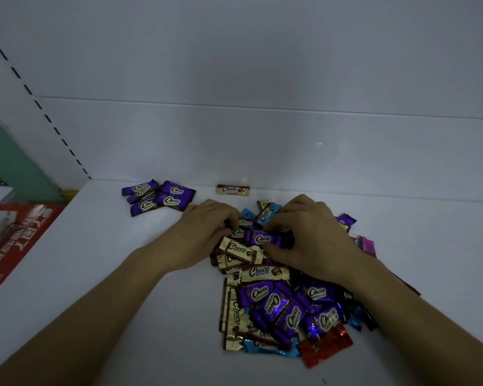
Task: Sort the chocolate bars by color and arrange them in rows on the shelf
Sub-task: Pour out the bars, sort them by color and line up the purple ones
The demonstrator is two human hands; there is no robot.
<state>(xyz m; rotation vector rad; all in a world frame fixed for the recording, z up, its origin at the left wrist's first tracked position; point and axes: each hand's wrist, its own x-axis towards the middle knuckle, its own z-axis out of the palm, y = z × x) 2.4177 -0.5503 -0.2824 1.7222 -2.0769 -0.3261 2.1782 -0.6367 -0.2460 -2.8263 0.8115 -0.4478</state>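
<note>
A mixed pile of Choco bars in purple, gold, blue and red wrappers lies on the white shelf. Both hands are at the far end of the pile. My right hand pinches a purple bar on top of the heap. My left hand has curled fingers among the bars beside it; what it holds is hidden. Several purple bars lie grouped at the back left of the shelf. A single gold bar lies alone against the back wall.
The white back wall closes the shelf behind the bars. A slotted upright runs along the left. Beyond the shelf's left edge stands a red printed box.
</note>
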